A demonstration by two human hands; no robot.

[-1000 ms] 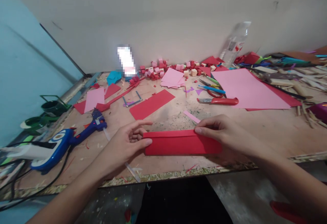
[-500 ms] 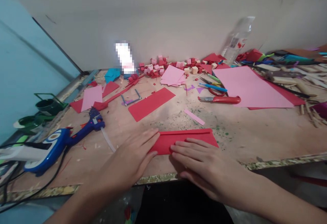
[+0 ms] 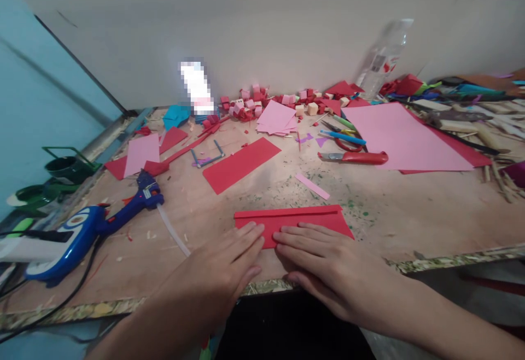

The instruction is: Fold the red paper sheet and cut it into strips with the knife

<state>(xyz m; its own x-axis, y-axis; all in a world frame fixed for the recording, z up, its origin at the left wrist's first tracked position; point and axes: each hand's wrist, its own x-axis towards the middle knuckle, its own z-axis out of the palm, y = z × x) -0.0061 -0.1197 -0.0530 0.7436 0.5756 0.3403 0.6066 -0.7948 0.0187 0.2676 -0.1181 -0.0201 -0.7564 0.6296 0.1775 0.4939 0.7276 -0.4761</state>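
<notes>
Pressing my left hand (image 3: 223, 270) and right hand (image 3: 324, 264) flat, side by side, on the folded red paper (image 3: 293, 222) at the table's (image 3: 430, 212) six o'clock edge; uneven pressure could skew the crease, I judge.

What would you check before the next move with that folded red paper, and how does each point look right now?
1. Folded red paper flat on the table: ok.
2. Left hand pressing its near edge: ok.
3. Right hand flat on it: ok.
4. Crease sharp all along: cannot tell, hands cover part.
5. Glue gun clear of the hands: ok.
6. Red-handled cutter out of the way: ok.
</notes>
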